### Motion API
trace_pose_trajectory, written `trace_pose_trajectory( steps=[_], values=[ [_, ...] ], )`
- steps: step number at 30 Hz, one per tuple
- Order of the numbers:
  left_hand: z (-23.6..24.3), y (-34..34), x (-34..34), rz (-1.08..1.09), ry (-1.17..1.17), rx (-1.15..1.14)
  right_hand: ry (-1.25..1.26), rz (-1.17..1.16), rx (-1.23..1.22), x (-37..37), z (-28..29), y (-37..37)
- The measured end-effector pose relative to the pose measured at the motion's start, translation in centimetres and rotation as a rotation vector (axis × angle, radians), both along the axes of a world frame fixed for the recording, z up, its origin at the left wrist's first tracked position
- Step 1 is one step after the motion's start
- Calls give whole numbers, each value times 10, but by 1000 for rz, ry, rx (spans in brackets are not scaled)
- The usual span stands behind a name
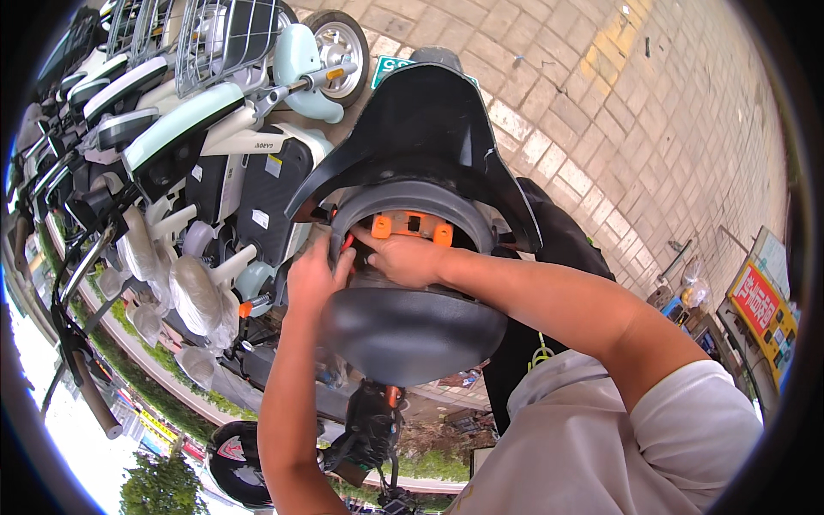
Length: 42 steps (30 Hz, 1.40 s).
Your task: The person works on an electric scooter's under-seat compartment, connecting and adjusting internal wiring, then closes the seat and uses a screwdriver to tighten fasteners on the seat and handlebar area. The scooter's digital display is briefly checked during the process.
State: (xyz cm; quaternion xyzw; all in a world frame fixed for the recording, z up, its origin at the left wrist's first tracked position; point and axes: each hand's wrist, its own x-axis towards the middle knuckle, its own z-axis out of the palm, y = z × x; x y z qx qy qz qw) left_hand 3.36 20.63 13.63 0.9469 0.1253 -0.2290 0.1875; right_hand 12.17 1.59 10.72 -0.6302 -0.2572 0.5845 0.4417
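Observation:
Before me stands a scooter with its black seat (403, 339) tipped toward me and a dark storage-well rim (408, 196) exposed. My left hand (311, 273) pinches the left side of this rim, fingers outside and thumb toward the inside. My right hand (405, 259) reaches into the well, its index finger stretched toward the left wall and its other fingers curled. Between the hands shows a small slim red piece (348, 242), whose kind I cannot tell. An orange bracket-like part (414, 227) sits inside, beyond my right hand. A loose-looking black tail cover (429, 120) surrounds the far end.
Parked scooters with wrapped parts crowd the left, one with a wire basket (225, 47) and pale blue fender (300, 69). A black helmet (236, 463) is at lower left. Brick paving (566, 112) stretches ahead; a red-and-yellow sign (760, 300) stands right.

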Motion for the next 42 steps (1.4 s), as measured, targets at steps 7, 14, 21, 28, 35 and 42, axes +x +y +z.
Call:
trace_pose_trajectory(
  steps=[7, 14, 21, 28, 35, 42],
  values=[
    [-5, -1, 4, 10, -40, -8, -121, -42, -16, -19, -20, 2],
    [-9, -1, 5, -13, 3, 43, -520, -338, 66, -37, -44, 26],
    [-6, -2, 12, -138, -62, 133, -667, -259, -14, -45, -55, 34],
    [-7, -4, 16, -242, -84, 284, -74, -120, -40, -28, -33, 7],
    [-11, -3, 13, -222, -109, 285, -112, -217, 21, -22, -21, -6],
    [-8, -4, 18, -195, -54, 221, -108, -203, 114, -25, -29, 2]
  ],
)
